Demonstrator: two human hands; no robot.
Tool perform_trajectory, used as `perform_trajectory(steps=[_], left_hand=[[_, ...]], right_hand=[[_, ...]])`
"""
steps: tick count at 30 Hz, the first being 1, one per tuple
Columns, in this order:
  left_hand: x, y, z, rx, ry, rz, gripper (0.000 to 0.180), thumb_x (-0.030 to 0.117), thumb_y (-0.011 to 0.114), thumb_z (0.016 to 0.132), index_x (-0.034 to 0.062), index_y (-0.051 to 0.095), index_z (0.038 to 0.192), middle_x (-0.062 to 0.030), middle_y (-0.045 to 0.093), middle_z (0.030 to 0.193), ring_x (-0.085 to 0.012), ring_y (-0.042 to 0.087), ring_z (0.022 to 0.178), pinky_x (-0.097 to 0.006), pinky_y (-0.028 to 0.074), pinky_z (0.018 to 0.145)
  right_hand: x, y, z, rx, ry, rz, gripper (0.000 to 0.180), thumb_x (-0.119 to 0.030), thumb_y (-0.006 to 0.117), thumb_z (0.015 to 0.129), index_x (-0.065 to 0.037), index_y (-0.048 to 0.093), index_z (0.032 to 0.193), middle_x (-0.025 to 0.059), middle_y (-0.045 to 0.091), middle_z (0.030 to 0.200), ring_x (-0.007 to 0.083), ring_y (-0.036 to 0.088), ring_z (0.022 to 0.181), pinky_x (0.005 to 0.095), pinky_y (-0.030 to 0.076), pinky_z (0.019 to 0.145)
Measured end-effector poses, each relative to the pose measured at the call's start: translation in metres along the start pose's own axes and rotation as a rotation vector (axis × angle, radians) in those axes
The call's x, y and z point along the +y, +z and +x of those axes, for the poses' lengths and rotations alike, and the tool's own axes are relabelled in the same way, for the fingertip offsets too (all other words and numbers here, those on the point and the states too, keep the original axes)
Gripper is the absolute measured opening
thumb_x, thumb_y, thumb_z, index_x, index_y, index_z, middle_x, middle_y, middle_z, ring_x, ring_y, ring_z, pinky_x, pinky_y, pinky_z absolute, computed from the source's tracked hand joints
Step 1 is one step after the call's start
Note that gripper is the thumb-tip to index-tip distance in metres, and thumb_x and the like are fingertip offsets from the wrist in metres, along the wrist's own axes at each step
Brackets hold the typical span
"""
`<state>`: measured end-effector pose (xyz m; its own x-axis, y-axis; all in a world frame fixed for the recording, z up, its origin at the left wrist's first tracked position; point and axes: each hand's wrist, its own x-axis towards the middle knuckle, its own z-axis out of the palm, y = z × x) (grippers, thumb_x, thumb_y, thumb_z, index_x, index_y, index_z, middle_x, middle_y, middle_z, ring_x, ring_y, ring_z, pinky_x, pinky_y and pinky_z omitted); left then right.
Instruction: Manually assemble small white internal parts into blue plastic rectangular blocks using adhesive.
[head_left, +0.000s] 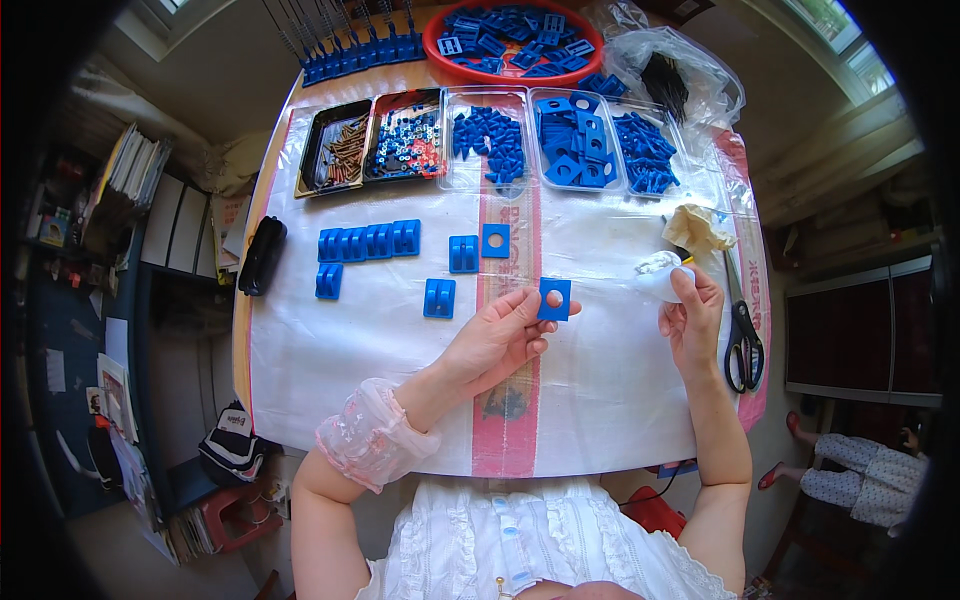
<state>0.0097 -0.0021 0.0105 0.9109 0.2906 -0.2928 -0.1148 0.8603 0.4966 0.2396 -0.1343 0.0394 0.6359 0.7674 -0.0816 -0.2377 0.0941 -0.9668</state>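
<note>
We are observing a blue square plate with a round hole [554, 299], which the left hand [500, 338] is pinching by its edge between thumb and fingertips, just above the white table cover [600, 400] near its red centre stripe. The right hand [690, 318], well apart from the left, is closing round a small white object [668, 280] whose nature we cannot make out. We are judging this to be the pick-up stage of an assembly step: one part is in hand and is not yet joined to anything. The next move is calling for a mate for the plate, likely one of the blue grooved blocks [439, 297] lying just beside the left hand, with more in a row [368, 242] further back. Clear trays of blue parts [580, 140] are standing along the far edge, and scissors [742, 345] are lying right of the right hand.
</note>
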Motion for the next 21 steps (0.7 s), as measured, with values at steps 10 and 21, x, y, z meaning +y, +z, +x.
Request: perform_trajectory(steps=[10,21], left_hand=[[0.001,0.002,-0.001,0.004,0.003,0.003,0.03,0.035,0.048,0.103,0.008,0.059,0.113,-0.0109,0.059,0.124,-0.0083,0.052,0.088,-0.021,0.047,0.074],[-0.001,-0.006,0.001,0.02,0.099,-0.136,0.025,0.029,0.052,0.102,0.0071,0.059,0.113,-0.0097,0.057,0.126,-0.0077,0.052,0.088,-0.021,0.048,0.074]], right_hand=[[-0.001,-0.001,0.0,-0.008,0.005,-0.024,0.023,-0.028,0.065,0.093,-0.005,0.064,0.089,-0.003,0.058,0.063,-0.0021,0.037,0.04,0.0168,0.038,0.036],[-0.006,-0.009,0.004,0.004,-0.026,-0.009,0.022,-0.026,0.065,0.093,-0.005,0.063,0.087,0.0,0.062,0.068,-0.0018,0.038,0.041,0.0169,0.038,0.036]])
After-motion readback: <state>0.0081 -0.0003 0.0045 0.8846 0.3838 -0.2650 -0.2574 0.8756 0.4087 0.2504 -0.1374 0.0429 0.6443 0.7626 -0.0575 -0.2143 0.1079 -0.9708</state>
